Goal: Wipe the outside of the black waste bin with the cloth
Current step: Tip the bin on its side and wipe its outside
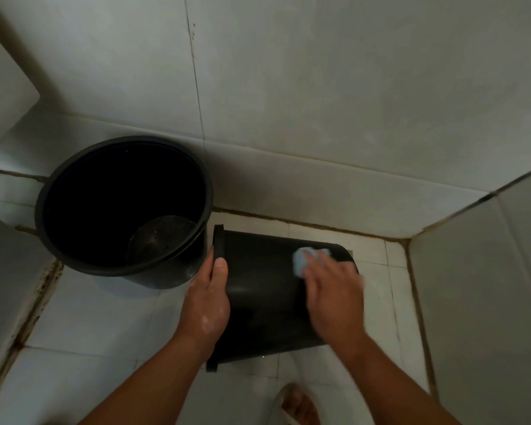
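Roughly midway, we judge: our left hand (pixel 207 302) grips the rim of the black waste bin (pixel 264 292), lying sideways on the floor (pixel 105 320); our right hand (pixel 334 289), blurred, seemingly flat-fingered, presses the cloth (pixel 301 260) near its base.

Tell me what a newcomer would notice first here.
A black waste bin lies on its side on the floor, centre. The left hand grips its rim while the right hand presses a blue cloth on its wall. A larger black bucket stands upright at left.
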Motion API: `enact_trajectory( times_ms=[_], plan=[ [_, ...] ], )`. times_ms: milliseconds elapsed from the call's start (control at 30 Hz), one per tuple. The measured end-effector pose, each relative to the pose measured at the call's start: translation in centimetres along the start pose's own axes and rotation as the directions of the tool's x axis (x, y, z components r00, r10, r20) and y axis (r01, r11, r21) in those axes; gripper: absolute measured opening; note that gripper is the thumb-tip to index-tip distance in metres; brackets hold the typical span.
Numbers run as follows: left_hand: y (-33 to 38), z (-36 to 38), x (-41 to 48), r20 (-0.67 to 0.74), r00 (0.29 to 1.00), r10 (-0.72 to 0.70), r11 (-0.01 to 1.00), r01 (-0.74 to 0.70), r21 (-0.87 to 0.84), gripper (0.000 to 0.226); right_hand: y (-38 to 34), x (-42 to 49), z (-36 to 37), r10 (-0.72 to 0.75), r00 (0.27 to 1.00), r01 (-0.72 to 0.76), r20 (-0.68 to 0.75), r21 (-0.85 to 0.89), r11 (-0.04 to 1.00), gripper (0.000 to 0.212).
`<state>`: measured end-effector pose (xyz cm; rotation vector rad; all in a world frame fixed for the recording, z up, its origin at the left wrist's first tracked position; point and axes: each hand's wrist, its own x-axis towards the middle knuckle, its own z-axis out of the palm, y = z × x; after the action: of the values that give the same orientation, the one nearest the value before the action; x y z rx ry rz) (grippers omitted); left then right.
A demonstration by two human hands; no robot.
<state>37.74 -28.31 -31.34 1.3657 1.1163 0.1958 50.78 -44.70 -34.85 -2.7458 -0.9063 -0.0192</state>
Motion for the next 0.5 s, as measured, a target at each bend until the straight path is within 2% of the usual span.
enact_trajectory(
  times_ms=[67, 200, 267, 333, 433, 500],
  plan=[
    [0.0, 0.1, -0.2, 0.001, 1.000, 0.014, 1.000, -0.014, 0.008, 0.046, 3.1, 0.4, -0.2, 0.190, 0.982, -0.190, -0.008, 0.000, 0.982, 0.043],
    [-0.1, 0.2, -0.6, 0.003, 0.999, 0.034, 0.999, -0.034, -0.006, 0.045, 2.6, 0.3, -0.1, 0.304, 0.949, -0.302, -0.079, 0.040, 0.953, 0.042],
    [-0.1, 0.3, -0.7, -0.005, 0.999, 0.034, 0.999, -0.034, 0.009, 0.045, -1.1, -0.8, 0.5, 0.203, 0.975, -0.199, -0.088, 0.054, 0.979, 0.039],
    [-0.3, 0.2, -0.5, -0.032, 0.999, 0.024, 0.999, -0.023, 0.044, 0.047, -5.8, -2.2, 1.2, -0.009, 0.996, 0.017, -0.086, 0.090, 0.996, 0.042],
    [-0.7, 0.1, -0.2, -0.029, 0.999, 0.013, 1.000, -0.012, 0.021, 0.045, -9.3, -3.4, 1.4, -0.315, 0.948, 0.319, -0.044, 0.155, 0.935, 0.043],
    [-0.8, 0.0, 0.1, -0.031, 0.999, 0.006, 1.000, -0.006, 0.018, 0.044, -7.6, -2.6, 1.1, -0.365, 0.931, 0.363, 0.010, 0.086, 0.928, 0.051]
  ],
)
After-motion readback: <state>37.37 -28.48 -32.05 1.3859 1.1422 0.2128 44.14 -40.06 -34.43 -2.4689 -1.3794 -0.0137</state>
